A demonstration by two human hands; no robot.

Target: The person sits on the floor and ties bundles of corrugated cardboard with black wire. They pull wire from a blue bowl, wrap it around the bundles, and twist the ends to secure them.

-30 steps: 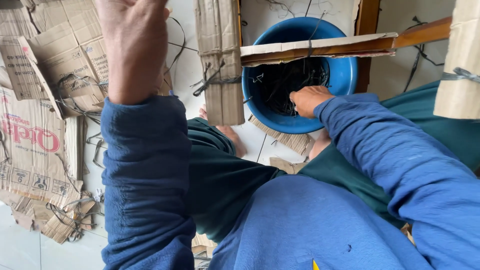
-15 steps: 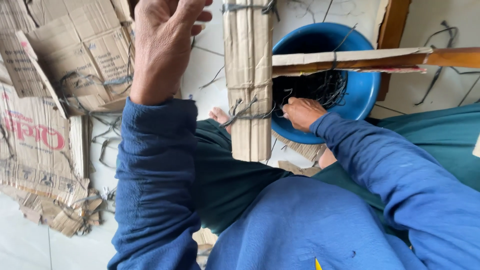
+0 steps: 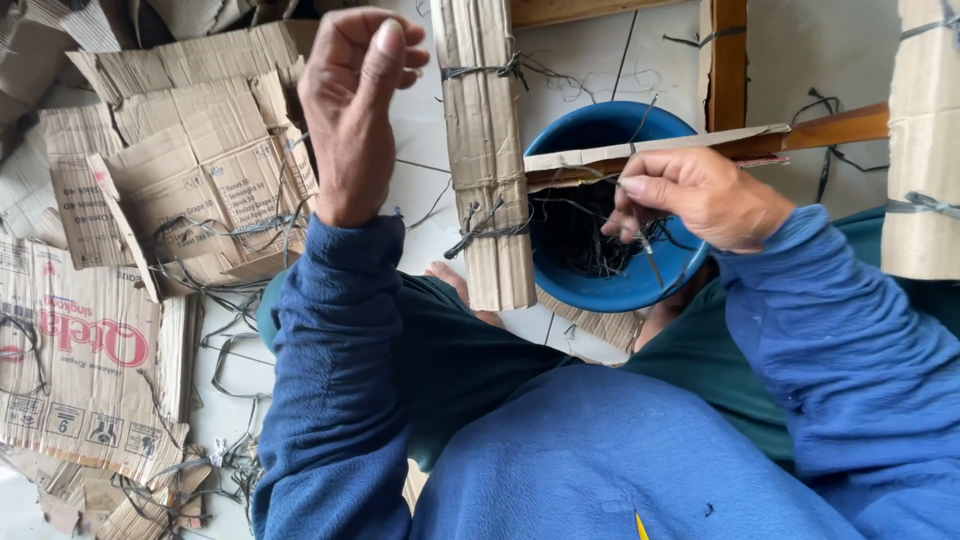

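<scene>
The right hand [image 3: 700, 195] is pinching a thin dark wire strand [image 3: 648, 250] between thumb and fingertips, just above the round blue plastic bowl [image 3: 610, 290] on the floor that is holding more such wire within reach. The left hand [image 3: 352, 110] is raised, fingers loosely curled on nothing, beside an upright wire-tied cardboard bundle [image 3: 490, 160].

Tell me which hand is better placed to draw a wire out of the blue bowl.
Right. The right hand is over the blue bowl, pinching a wire above the tangle inside. The left hand is raised apart, left of the cardboard bundle.
</scene>
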